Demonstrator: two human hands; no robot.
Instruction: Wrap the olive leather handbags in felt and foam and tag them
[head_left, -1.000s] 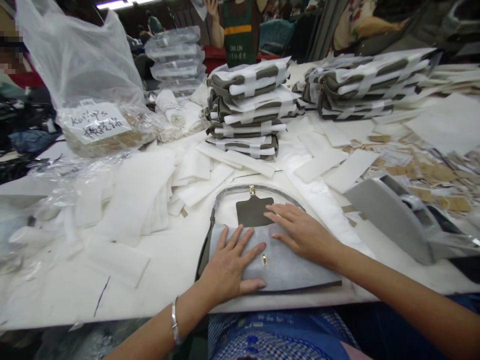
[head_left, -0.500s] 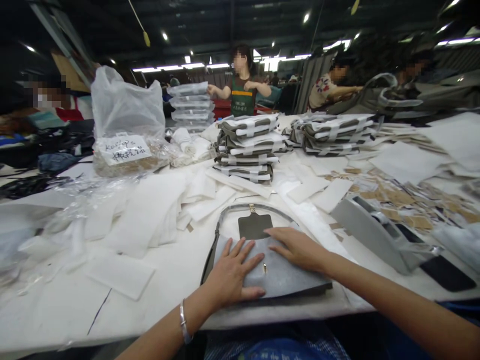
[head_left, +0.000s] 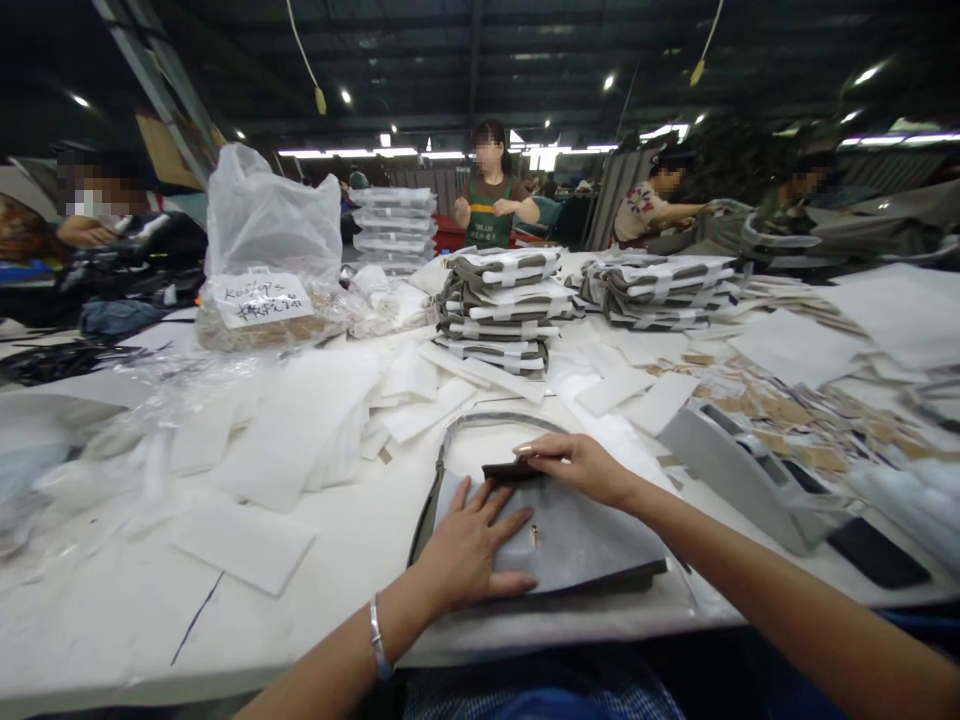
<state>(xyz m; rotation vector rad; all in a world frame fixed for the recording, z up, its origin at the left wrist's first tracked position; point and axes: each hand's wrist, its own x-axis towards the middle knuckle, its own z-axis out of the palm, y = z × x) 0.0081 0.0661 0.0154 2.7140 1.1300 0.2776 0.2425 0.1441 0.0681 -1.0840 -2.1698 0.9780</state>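
Note:
A dark olive handbag (head_left: 426, 512) lies flat at the table's front edge, its strap (head_left: 491, 416) arching away from me. A translucent white sheet (head_left: 600, 545) covers its front, with a small gold-coloured fitting (head_left: 535, 535) poking through. My left hand (head_left: 474, 540) rests on the sheet, palm down with the fingers spread. My right hand (head_left: 589, 465) pinches the gold-tipped end of the bag's flap tab (head_left: 501, 471), which is raised and seen nearly edge-on. Part of the bag is hidden under the sheet and my hands.
A grey tape dispenser (head_left: 739, 480) stands to the right. Beyond the bag are stacked wrapped bags (head_left: 499, 300) and a second stack (head_left: 660, 285). White foam sheets (head_left: 300, 430) spread leftward, near a labelled plastic bag (head_left: 274, 220). A co-worker (head_left: 491, 190) stands across the table.
My right hand has moved from the sheet to the flap tab and lifted its end, tilting it up toward me. My left hand stays on the sheet. The co-worker's arms have drawn in.

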